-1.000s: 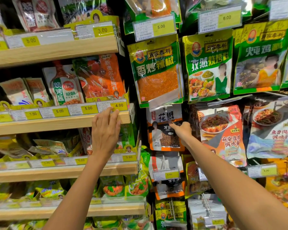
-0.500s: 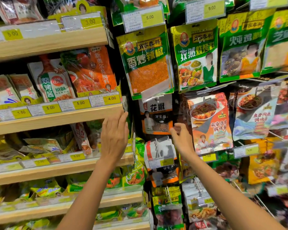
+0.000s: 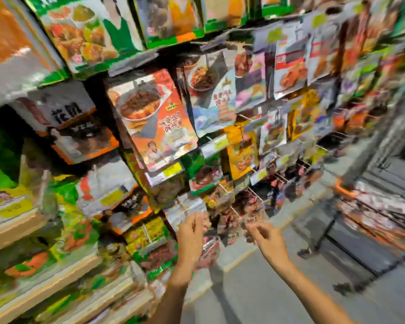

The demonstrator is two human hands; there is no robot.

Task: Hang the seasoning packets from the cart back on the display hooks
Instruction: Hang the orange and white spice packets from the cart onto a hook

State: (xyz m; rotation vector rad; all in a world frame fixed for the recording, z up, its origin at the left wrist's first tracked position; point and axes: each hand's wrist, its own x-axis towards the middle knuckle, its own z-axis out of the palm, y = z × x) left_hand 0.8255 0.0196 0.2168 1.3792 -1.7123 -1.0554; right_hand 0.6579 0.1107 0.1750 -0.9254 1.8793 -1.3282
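The view is heavily blurred and tilted. Seasoning packets hang on display hooks across the rack; an orange packet (image 3: 157, 118) with a bowl picture hangs at centre, a black-and-orange packet (image 3: 73, 127) to its left. My left hand (image 3: 189, 232) is raised with fingers straight, empty, in front of the lower packets. My right hand (image 3: 265, 235) is beside it, fingers loosely bent, holding nothing that I can make out. At the right edge stands the cart (image 3: 379, 211) with packets in it, blurred.
Wooden shelves (image 3: 17, 228) with bagged goods run along the left. Bare metal hooks (image 3: 255, 192) stick out of the rack at lower centre. Grey floor (image 3: 278, 288) lies below my arms, toward the cart.
Both hands have dropped away from the shelf edge and the hanging packet. The view has swung right and down, bringing the floor and cart into sight.
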